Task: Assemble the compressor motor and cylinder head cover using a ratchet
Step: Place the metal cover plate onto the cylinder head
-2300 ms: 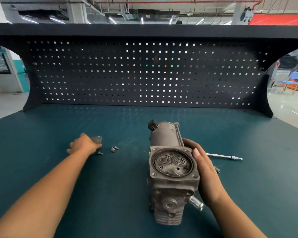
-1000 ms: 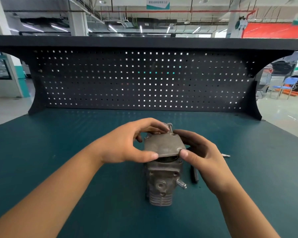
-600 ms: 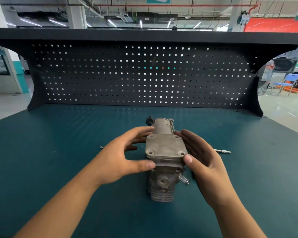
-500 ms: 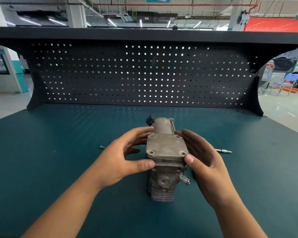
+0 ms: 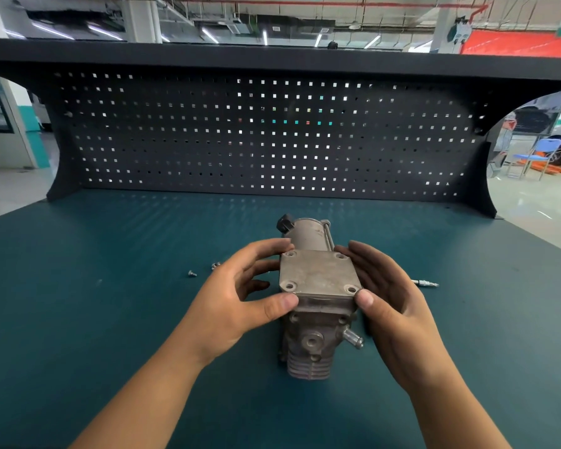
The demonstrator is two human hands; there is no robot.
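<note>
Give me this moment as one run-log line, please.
step: cylinder head cover on compressor | left hand: holds cover | right hand: holds cover | cover holes: empty | screws: on bench

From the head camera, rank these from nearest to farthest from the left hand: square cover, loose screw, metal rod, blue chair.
1. Square cover: touching the left hand, at centre.
2. Loose screw: on the table, just left.
3. Metal rod: on the table, right of the compressor.
4. Blue chair: far right background.
</note>
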